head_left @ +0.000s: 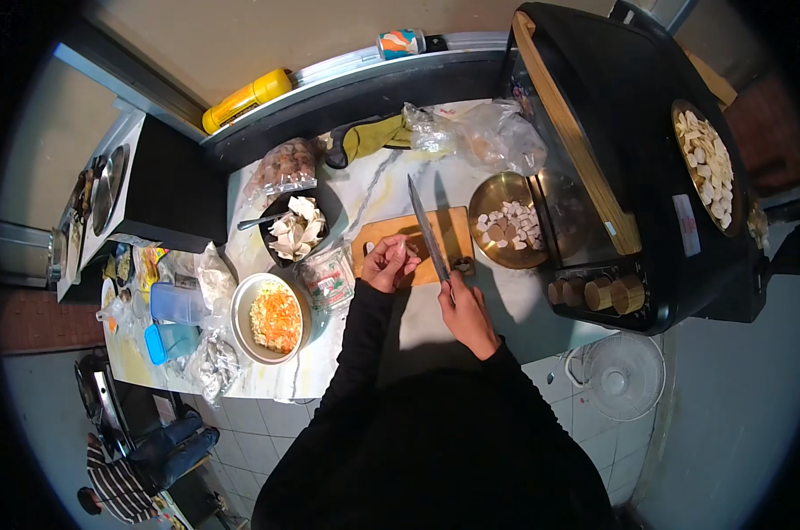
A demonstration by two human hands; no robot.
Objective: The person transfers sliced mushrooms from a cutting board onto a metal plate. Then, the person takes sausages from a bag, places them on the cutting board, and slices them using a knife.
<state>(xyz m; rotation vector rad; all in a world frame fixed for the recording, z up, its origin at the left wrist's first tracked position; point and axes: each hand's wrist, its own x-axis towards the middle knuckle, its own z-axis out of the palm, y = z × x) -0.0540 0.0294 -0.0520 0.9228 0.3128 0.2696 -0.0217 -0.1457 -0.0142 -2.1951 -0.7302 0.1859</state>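
Observation:
Over the left part of a wooden cutting board [457, 231], my left hand [388, 263] has its fingers closed around a small pinkish piece [401, 251]. My right hand [467, 313] grips the handle of a long knife [428, 231], its blade pointing away from me across the board. A small dark round item [462, 265] lies on the board just right of the blade. Beside the board on the right, a round metal plate [506, 258] bears chopped pale cubes [516, 223].
Left of the board stand a black bowl [322, 240] of white pieces, a pot [238, 311] of shredded vegetables and plastic containers [176, 303]. A black oven [634, 132] rises at right, with a plate of slices [707, 163] on top. A person [122, 481] is at lower left.

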